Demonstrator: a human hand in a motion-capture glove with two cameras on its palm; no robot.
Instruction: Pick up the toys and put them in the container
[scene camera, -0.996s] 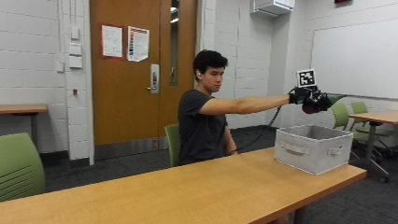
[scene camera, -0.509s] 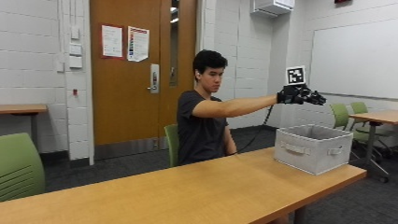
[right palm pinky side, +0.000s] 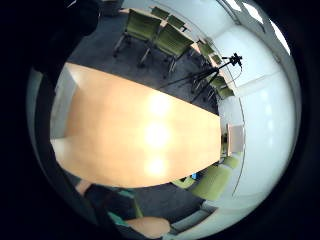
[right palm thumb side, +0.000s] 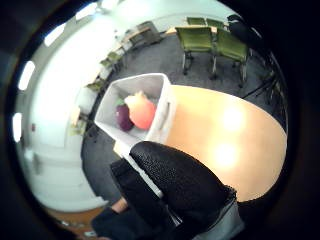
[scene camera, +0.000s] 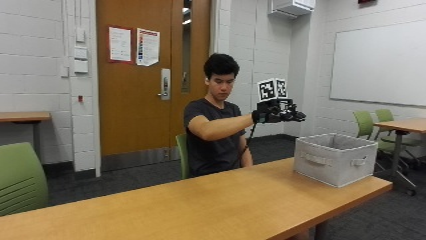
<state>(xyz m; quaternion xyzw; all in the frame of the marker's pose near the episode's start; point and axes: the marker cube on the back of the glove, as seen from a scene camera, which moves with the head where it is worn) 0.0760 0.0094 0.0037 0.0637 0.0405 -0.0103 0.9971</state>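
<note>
In the outside view my gloved right hand (scene camera: 279, 114) hangs in the air above the table, to the left of the grey fabric container (scene camera: 333, 159) and higher than its rim. Its fingers reach out loosely and hold nothing. The container stands at the table's right end. The thumb side palm view looks down into the container (right palm thumb side: 162, 107): a round red-orange toy (right palm thumb side: 141, 112) and a dark purple toy (right palm thumb side: 123, 118) lie inside. My gloved thumb (right palm thumb side: 180, 185) crosses that view in front. No toy shows on the tabletop.
The long wooden table (scene camera: 219, 200) stretches left from the container, seen bare in the little finger side palm view too (right palm pinky side: 140, 135). Green chairs (scene camera: 20, 175) stand around, a second table (scene camera: 406, 125) at the right, a tripod (right palm pinky side: 220, 70) on the floor.
My hand has drawn back from over the container toward the person and dropped a little. The dark toy it held a second ago is no longer in it.
</note>
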